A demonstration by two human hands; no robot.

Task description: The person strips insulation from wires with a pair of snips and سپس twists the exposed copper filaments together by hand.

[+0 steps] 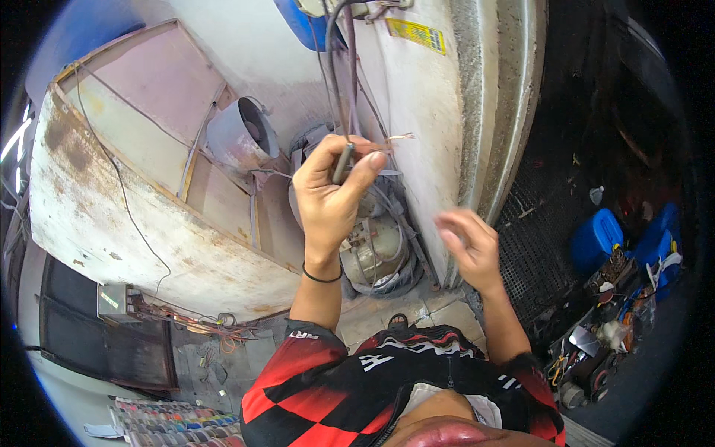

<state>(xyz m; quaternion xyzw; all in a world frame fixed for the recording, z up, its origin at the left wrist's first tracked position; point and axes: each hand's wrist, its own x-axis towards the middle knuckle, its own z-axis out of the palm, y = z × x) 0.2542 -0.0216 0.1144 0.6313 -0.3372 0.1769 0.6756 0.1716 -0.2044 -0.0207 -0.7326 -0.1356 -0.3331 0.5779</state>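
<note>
My left hand (329, 195) is raised and grips a dark grey cable (343, 160) between thumb and fingers. Bare copper strands (397, 138) stick out of the cable's end toward the right, close to a white machine panel (417, 104). The cable runs up along that panel to the top of the view. My right hand (468, 246) hovers lower and to the right with fingers loosely spread, slightly blurred, holding nothing and touching nothing. A thin black band sits on my left wrist.
A small electric motor (376, 249) with looped wires lies below my hands. A rusty white metal housing (126, 201) with a round duct (242, 134) fills the left. Blue plastic jugs (596, 238) and a tool tray (596, 343) stand right; loose coloured wires (201, 324) lie lower left.
</note>
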